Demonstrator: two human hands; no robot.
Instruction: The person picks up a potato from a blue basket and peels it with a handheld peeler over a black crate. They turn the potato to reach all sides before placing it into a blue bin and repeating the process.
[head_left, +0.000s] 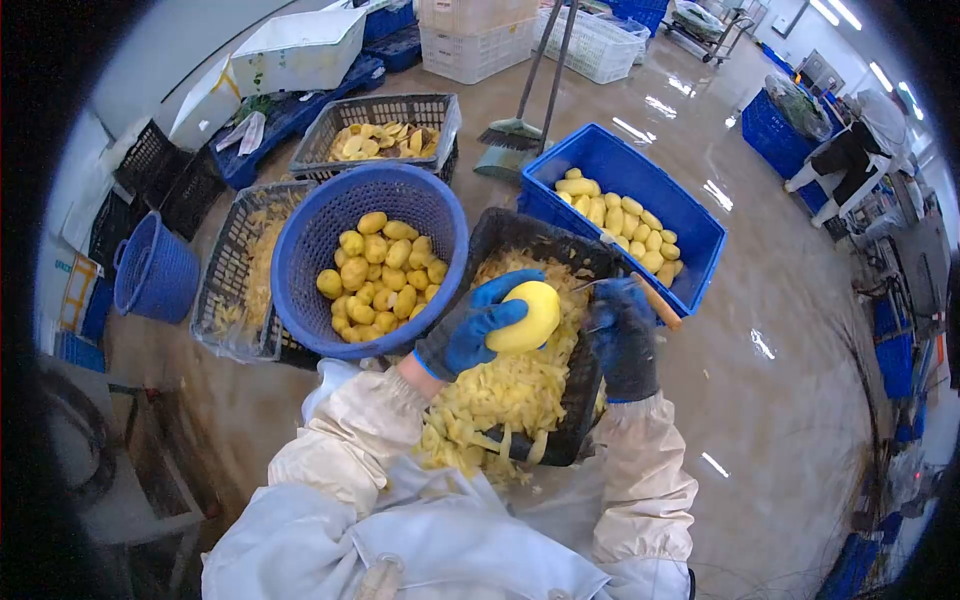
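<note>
My left hand (470, 330), in a blue and black glove, is closed around a pale yellow peeled potato (527, 318) above a black crate (575, 425). The crate is heaped with potato peelings (500, 400), some spilling over its near edge. To the right of the potato, my gloved right hand (624, 335) grips a wooden-handled peeler (657, 302). Its handle sticks out past the hand, and its thin metal end points towards the potato; the blade's shape is hard to make out. A purple-blue round basket (300, 300) on the left holds several potatoes (385, 270).
Beyond the peelings crate, a blue bin (700, 245) holds several peeled potatoes (625, 225). Grey crates (450, 120) with peelings stand at the left. A broom (515, 130) and dustpan (503, 160) stand behind on the wet floor (780, 400). Another person (865, 145) bends at far right.
</note>
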